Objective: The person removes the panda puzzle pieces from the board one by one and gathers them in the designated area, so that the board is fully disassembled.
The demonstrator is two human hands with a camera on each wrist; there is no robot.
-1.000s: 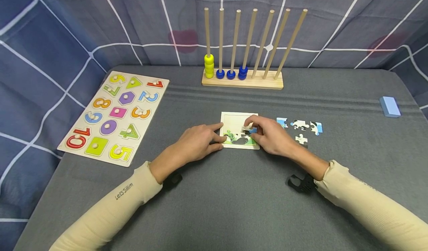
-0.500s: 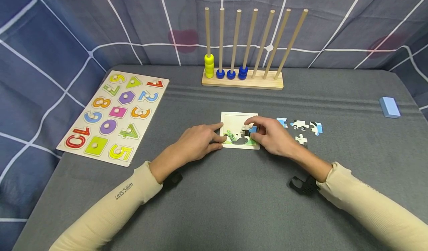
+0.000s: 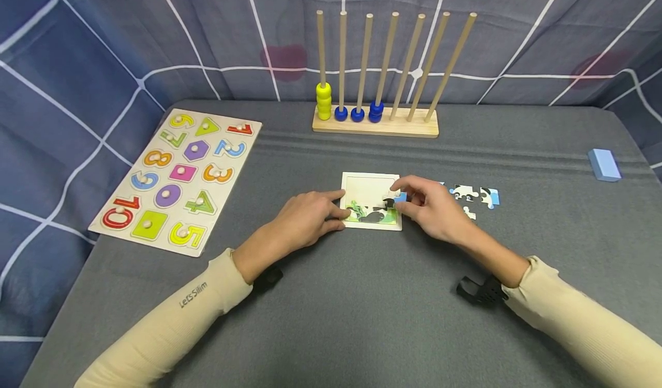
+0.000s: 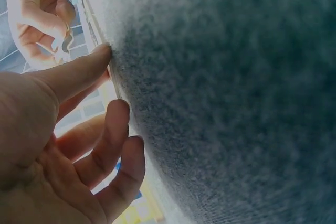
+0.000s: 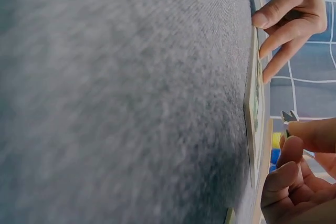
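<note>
A small square puzzle tray (image 3: 364,188) lies on the table, its bottom row showing a green and black-and-white picture. My left hand (image 3: 310,219) touches the tray's left edge with extended fingers; in the left wrist view its thumb (image 4: 79,77) lies at the edge too. Between thumb and index finger, my right hand (image 3: 437,211) pinches a puzzle piece (image 3: 400,197), white, black and blue. The right wrist view has this piece (image 5: 288,116) raised off the tray, tilted. To the right lie loose puzzle pieces (image 3: 465,192), some partly hidden by the right hand.
A wooden number-and-shape board (image 3: 181,172) lies at the left. A bead stacker (image 3: 374,127) with tall rods stands behind the tray. At the far right is a light blue block (image 3: 604,165). A checked curtain (image 3: 217,26) hangs behind the table.
My right hand has drawn slightly to the right with the pinched puzzle piece, now over the tray's right edge. It covers more of the loose pieces. The left hand stays in place.
</note>
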